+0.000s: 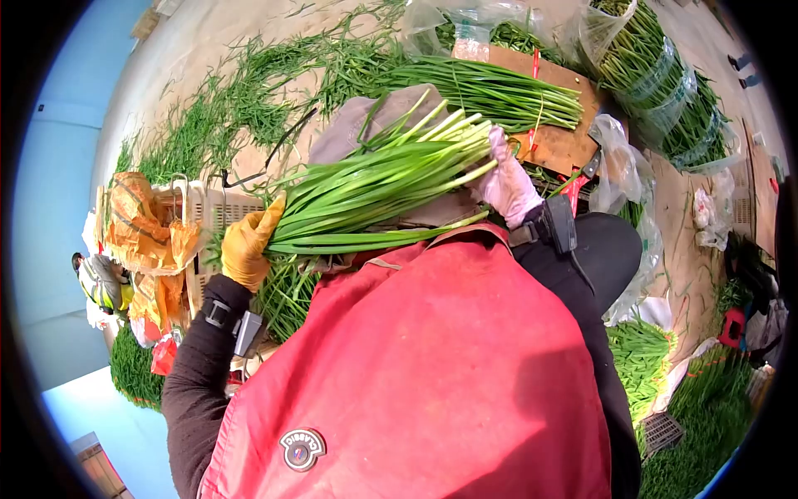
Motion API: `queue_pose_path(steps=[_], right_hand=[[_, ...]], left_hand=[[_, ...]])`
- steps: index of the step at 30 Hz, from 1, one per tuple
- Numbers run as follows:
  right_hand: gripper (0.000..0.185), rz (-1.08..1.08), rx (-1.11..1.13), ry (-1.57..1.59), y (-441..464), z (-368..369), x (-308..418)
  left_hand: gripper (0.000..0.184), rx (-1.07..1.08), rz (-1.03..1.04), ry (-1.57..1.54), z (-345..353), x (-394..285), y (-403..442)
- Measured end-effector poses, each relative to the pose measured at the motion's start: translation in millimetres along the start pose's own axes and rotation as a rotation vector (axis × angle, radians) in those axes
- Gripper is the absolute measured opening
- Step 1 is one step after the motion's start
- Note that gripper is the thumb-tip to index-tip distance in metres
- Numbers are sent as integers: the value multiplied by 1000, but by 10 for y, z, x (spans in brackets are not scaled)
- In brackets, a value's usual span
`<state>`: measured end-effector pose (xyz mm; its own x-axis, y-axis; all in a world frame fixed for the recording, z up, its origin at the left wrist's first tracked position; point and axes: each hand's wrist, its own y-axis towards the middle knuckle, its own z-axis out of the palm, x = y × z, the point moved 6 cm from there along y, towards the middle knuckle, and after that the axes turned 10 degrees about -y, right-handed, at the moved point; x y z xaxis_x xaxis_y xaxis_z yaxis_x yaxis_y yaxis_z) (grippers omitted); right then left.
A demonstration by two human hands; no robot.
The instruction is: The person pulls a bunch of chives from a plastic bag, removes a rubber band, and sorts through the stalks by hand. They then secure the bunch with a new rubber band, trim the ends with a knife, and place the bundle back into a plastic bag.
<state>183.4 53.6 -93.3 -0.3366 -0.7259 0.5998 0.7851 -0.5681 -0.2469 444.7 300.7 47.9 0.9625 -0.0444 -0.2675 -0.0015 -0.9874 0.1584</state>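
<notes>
A loose bunch of garlic chives [374, 195] lies across my lap, its pale stem ends to the right and its green leaves to the left. My left hand [251, 248], in an orange-yellow glove, is closed around the leaf end. At the stem end, my right hand [510, 185] in a pale pink glove grips the stalks; some of its fingers are hidden behind them. Just beyond, a second bunch of chives [490, 90] rests on a brown board [573, 141]. Red-handled scissors [575, 185] are by my right wrist.
Loose chive leaves [241, 104] litter the floor ahead. A crate [224, 208] with orange sacking [141, 220] stands at left. Large plastic-wrapped chives [665, 87] lie at upper right, and more chives [706, 416] at lower right. A person [101, 281] is at far left.
</notes>
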Motion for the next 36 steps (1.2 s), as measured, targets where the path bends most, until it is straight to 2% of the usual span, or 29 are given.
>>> queue_pose_path(steps=[1, 5, 8, 11, 13, 14, 15, 17, 18, 19, 21, 25, 27, 30, 33, 36], right_hand=[[45, -69, -16, 76, 64, 111, 43], [54, -7, -69, 220, 384, 30, -47], [41, -53, -53, 211, 428, -47, -104], [39, -38, -39, 238, 483, -315, -196], [42, 49, -32, 234, 396, -274, -171], [41, 52, -17, 218, 385, -251, -148], [40, 55, 3, 202, 391, -224, -125], [43, 44, 127, 179, 392, -49, -24], [44, 74, 132, 164, 392, -21, -10], [45, 101, 135, 151, 390, 1, -3], [44, 89, 146, 136, 414, 47, 22], [51, 80, 159, 167, 501, 38, 8], [52, 93, 154, 151, 488, 116, 57], [51, 41, 170, 99, 494, 226, 155], [53, 36, 122, 83, 488, 227, 197], [54, 36, 128, 111, 537, 271, 182]], left_hand=[[83, 37, 14, 9, -84, -34, 65], [83, 38, 116, 174, -400, -212, 314], [85, 196, 52, 64, -362, -306, 285], [96, 446, -103, -220, -54, -450, -62], [102, 597, -182, -530, -128, -823, 28], [108, 767, -241, -517, -99, -746, -18], [93, 712, -193, -594, -221, -773, 62], [70, 752, -318, -718, -370, -537, 113], [51, 621, -464, -821, -539, -552, 291], [45, 492, -584, -854, -605, -417, 360], [38, 263, -473, -694, -644, -173, 604], [35, 72, 49, -467, -520, -484, 1252], [34, 124, 88, -509, -300, -578, 1504], [40, 22, 324, -306, -329, -672, 1798], [36, -331, 351, -356, -978, -541, 1921], [34, -324, 81, -1219, -1103, -186, 2032]])
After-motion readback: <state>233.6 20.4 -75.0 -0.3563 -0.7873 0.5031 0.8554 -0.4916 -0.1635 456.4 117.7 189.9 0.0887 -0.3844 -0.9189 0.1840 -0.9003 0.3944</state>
